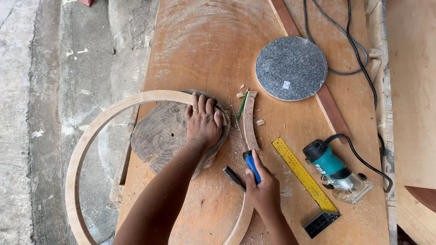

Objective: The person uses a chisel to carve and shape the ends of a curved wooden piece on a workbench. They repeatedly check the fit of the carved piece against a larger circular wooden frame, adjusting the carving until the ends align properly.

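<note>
My left hand (pixel 203 122) presses flat on the upper right of a rough round wood slab (pixel 159 136), where a large thin wooden ring (pixel 86 140) crosses it. My right hand (pixel 262 188) is shut on a blue-handled tool (pixel 251 164), its upper end at the ring's gap near a short curved wood strip (pixel 249 120). A small dark piece (pixel 234 178) lies beside my right hand. A green pencil (pixel 242 105) lies next to the curved strip.
On the plywood bench (pixel 213 45) lie a grey round stone disc (pixel 291 68), a yellow try square (pixel 305 180), a teal trim router (pixel 335 171) with black cable (pixel 359 50), and a long wood batten (pixel 331 113). Wood chips and dust surround the strip. Concrete floor (pixel 45 90) lies left.
</note>
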